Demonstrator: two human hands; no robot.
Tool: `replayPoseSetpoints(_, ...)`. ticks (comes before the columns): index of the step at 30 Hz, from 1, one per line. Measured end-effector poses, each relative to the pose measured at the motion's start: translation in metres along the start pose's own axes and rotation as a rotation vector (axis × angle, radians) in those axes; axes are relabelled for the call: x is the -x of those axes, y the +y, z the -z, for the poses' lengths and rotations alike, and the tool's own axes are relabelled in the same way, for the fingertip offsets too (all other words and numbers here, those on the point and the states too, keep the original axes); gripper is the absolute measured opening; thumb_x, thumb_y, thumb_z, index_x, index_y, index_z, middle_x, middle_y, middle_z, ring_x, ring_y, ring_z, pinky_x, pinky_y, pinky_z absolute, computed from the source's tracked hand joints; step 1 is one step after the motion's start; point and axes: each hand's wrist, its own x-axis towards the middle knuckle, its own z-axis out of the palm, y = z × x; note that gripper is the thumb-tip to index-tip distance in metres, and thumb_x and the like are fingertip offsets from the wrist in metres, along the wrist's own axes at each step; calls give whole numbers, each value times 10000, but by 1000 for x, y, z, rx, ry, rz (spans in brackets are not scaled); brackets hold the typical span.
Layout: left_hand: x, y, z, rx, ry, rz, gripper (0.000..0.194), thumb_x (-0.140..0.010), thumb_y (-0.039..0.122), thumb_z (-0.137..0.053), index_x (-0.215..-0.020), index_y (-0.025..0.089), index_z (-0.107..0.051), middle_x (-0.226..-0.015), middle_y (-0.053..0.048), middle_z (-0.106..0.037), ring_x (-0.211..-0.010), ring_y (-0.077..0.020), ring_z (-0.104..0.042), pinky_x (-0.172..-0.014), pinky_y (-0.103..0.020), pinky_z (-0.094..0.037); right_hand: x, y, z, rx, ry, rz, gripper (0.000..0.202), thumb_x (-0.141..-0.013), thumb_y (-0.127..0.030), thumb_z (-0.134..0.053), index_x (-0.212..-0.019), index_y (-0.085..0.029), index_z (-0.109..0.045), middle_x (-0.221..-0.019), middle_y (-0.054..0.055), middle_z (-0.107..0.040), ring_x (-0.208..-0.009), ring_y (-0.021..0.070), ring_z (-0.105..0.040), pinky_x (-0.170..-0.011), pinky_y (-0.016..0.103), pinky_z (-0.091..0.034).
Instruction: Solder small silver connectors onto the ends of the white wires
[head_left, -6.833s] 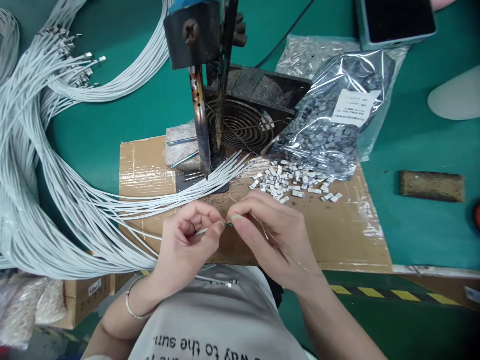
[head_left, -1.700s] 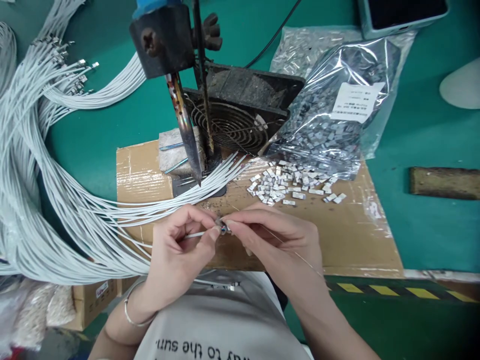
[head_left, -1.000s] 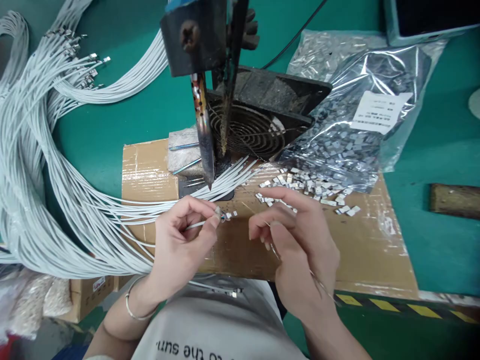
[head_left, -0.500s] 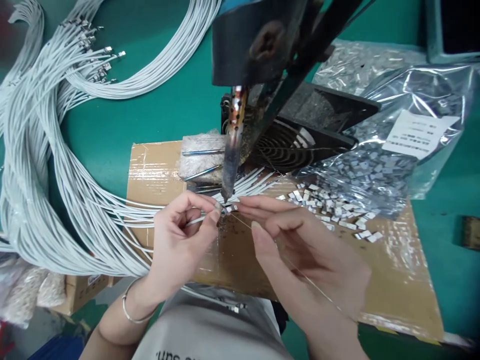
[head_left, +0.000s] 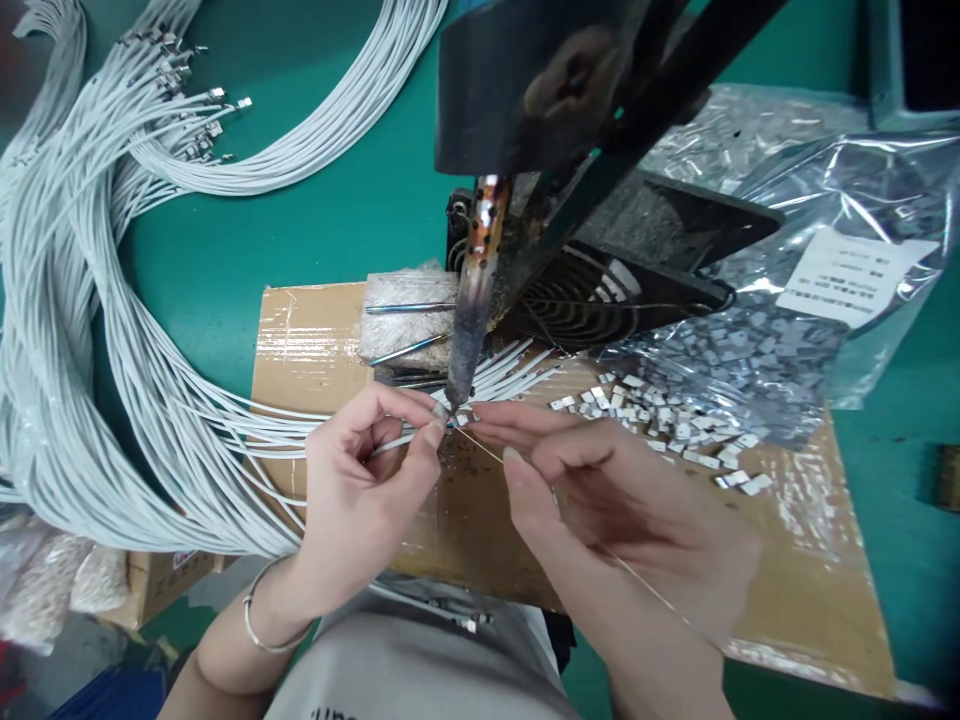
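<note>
Between its thumb and index finger, my left hand pinches the end of a white cable, right under the tip of a soldering iron. My right hand is closed on a thin solder wire, which runs across the palm and out past the thumb toward that same tip. The cable's end is too small and covered by fingertips to make out fully. Just behind the fingers lie more white cable ends. Small metal connector shells are scattered to the right of my right hand's fingers.
A cardboard sheet covers the green table. Thick bundles of white cables fill the left. A black fan stands behind the iron. A labelled plastic bag of metal parts lies at right, and a wrapped block carries metal rods.
The iron, its stand and the bag appear slightly farther right in the view. Both hands keep nearly the same pose, with the solder wire still reaching the iron's tip.
</note>
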Motion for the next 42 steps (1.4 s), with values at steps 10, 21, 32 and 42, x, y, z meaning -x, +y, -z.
replayPoseSetpoints(10, 2, 1, -1, -25, 5, -1, 148, -791, 66, -797, -739, 187, -730, -854, -31, -793, -593, -83, -554, -465, -186, -329, -1, 0, 0, 9, 20, -15, 255, -926, -40, -757, -864, -268, -663, -1182, -6, -854, -1109, 175, -831, -1021, 289, -675)
replayPoseSetpoints(21, -2, 2, -2, 0, 11, 8, 151, -775, 60, -802, -726, 184, -730, -784, -17, -769, -588, -85, -583, -508, -168, -441, -4, -4, -7, 19, 74, -66, 237, -941, -97, -756, -803, -254, -646, -1150, 38, -862, -1007, 219, -853, -932, 359, -723)
replayPoseSetpoints(32, -5, 3, -2, 54, 16, -9, 190, -760, 7, -813, -744, 188, -756, -820, -22, -808, -676, -109, -721, -601, -153, -574, -9, -8, -10, -44, 91, -75, 245, -945, -68, -742, -806, -245, -645, -1158, 17, -861, -1023, 191, -850, -998, 348, -710)
replayPoseSetpoints(42, -5, 4, -2, 59, 26, -1, 189, -774, 10, -821, -743, 188, -766, -842, -16, -812, -653, -82, -696, -576, -124, -548, -9, -11, -10, -43, 86, -59, 240, -948, -73, -734, -807, -249, -654, -1152, 12, -865, -1036, 193, -851, -1001, 342, -709)
